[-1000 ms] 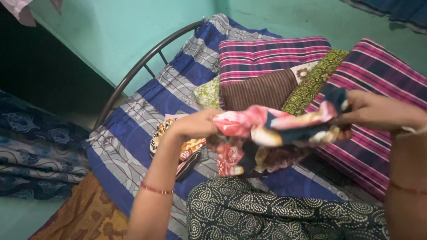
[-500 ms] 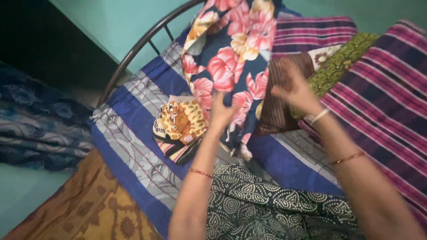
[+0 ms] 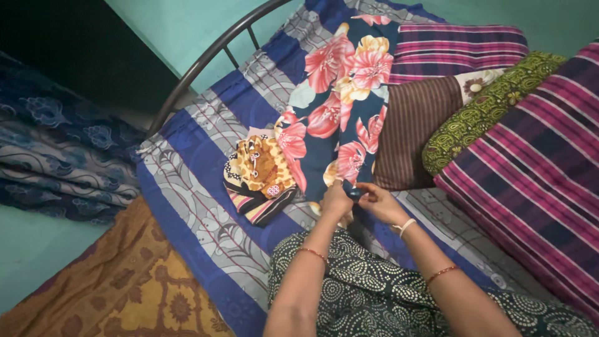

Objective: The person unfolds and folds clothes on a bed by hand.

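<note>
A bed (image 3: 187, 162) covered by a blue-and-grey sheet (image 3: 206, 212) is seen. A floral cloth (image 3: 337, 100) is spread at 12 o'clock, folded clothes (image 3: 259, 178) at 9 o'clock, striped pillows (image 3: 524, 162) stacked at 3 o'clock.

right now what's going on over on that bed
A person sits at the bed with a floral cloth spread flat over the striped bedsheet. The left hand and right hand pinch its near edge together. A small folded pile of clothes lies just to the left, and folded fabrics and striped pillows sit to the right.
</note>
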